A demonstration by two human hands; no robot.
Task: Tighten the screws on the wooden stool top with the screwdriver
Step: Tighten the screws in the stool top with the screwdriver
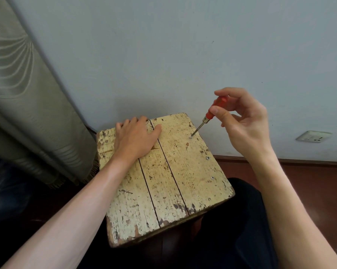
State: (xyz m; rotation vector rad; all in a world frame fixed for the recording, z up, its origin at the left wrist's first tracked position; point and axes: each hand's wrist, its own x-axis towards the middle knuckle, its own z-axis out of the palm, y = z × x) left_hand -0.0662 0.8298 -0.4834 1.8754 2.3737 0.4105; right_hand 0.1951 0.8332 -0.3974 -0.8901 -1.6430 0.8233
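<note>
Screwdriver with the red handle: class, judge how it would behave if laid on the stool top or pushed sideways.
The screwdriver is slim and the right hand pinches it with fingertips alone, so probably light. Its seemingly round handle would likely roll on the stool top. The thin metal shaft looks stiff, not floppy.

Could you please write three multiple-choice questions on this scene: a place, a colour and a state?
1. Where is the screwdriver tip? A. The left plank. B. The farthest screw in the right plank. C. The floor.
2. What colour is its handle? A. Blue. B. Black. C. Red.
3. What is the left hand doing? A. Resting flat on the stool top. B. Gripping a leg. C. Holding a screw.
Answers: 1 B, the tip meets that screw; 2 C, red shows in the right hand; 3 A, fingers lie spread on the top.
</note>
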